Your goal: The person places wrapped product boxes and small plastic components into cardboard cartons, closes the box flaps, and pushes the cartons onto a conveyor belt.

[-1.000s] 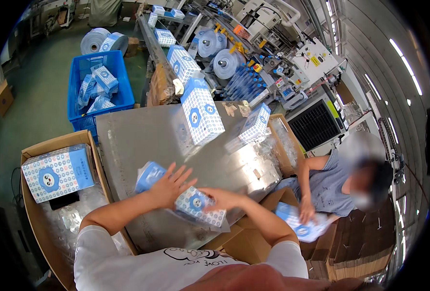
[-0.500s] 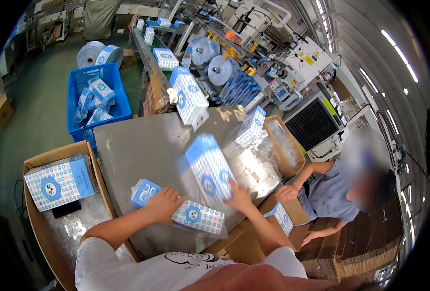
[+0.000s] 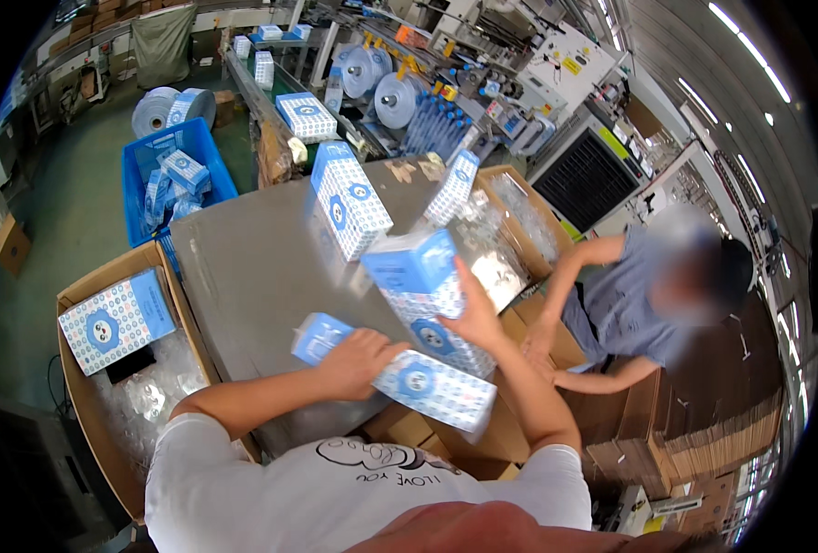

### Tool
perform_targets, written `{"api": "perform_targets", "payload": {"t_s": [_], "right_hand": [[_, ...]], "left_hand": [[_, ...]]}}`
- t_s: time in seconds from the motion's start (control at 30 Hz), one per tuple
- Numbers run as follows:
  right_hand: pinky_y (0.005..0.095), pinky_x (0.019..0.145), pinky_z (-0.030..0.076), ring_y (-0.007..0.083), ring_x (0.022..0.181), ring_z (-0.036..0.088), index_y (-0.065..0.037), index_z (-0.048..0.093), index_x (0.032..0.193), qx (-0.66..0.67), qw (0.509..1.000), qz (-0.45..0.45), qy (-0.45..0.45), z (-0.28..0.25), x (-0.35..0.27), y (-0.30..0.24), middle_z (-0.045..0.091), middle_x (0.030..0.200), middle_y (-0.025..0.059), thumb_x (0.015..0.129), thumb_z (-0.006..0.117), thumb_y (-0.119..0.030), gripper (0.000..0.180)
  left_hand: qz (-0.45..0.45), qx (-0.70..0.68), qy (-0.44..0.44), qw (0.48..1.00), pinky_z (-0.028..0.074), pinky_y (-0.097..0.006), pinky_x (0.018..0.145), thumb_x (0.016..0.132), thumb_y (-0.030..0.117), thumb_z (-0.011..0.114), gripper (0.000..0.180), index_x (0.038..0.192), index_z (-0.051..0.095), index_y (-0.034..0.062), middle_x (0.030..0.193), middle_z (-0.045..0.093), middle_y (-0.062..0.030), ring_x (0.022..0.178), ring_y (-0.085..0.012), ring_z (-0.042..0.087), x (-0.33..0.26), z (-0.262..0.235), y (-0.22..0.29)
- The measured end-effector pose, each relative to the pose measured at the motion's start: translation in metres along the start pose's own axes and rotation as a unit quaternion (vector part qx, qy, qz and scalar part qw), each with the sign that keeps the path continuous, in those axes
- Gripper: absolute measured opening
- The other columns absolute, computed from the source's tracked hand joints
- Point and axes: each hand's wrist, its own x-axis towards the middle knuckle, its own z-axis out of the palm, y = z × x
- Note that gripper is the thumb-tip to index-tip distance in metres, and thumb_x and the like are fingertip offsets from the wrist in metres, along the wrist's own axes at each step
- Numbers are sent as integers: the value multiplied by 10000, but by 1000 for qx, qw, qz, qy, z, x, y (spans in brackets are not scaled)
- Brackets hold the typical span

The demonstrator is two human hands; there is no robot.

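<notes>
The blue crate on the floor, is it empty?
No, the blue crate holds several blue-and-white packs piled inside it.

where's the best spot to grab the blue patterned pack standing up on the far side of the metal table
Probably around its upper half, thumb and fingers across the two broad patterned faces, coming from above on the near side. The standing pack is tall, narrow and leaning, with its near side open, so a top grip should steady it.
</notes>
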Motion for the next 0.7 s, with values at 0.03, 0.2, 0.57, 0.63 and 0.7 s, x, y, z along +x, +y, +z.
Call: {"api": "perform_targets", "payload": {"t_s": [0.03, 0.2, 0.57, 0.63, 0.7], "right_hand": [[398, 1091, 372, 357, 1329, 447, -20, 209, 1531, -13, 1000, -2, 7, -31, -27, -5, 424, 1444, 244, 638, 847, -93, 1100], [402, 1117, 327, 337, 1357, 413, 46, 183, 1519, 4, 999, 30, -29, -103, -149, -19, 378, 1475, 241, 635, 854, -109, 1121], [496, 852, 450, 426, 1017, 542, -158, 269, 1530, -20, 965, 238, -108, 220, -368, 103, 548, 1102, 226, 616, 854, -211, 1086], [488, 837, 469, 422, 995, 564, -148, 318, 1500, -29, 950, 259, -172, 261, -362, 121, 571, 1127, 241, 659, 831, -231, 989], [454, 811, 497, 381, 942, 607, -119, 464, 1425, -75, 949, 224, -207, 294, -338, 134, 621, 1104, 231, 726, 794, -241, 782]], "left_hand": [[39, -61, 39, 997, 416, -419, 880, 622, 91, 754, 852, 1405, 420, 57, 1080, 536, -154, 1012, -350, 529, 15, 16, 22], [153, -181, -233, 943, 452, -468, 908, 676, 198, 767, 911, 1456, 334, 16, 1198, 496, -217, 1095, -409, 535, 67, 108, 123], [266, -118, -642, 709, 506, -428, 850, 905, 316, 605, 507, 1311, 549, 17, 1130, 641, -242, 1019, -377, 626, -77, 367, 22], [232, -165, -654, 701, 508, -412, 848, 916, 311, 596, 494, 1307, 553, 12, 1149, 645, -238, 1034, -361, 628, -85, 361, 3], [151, -211, -649, 716, 510, -397, 846, 927, 305, 586, 481, 1303, 557, 8, 1168, 649, -235, 1049, -344, 630, -84, 337, -2]]}}
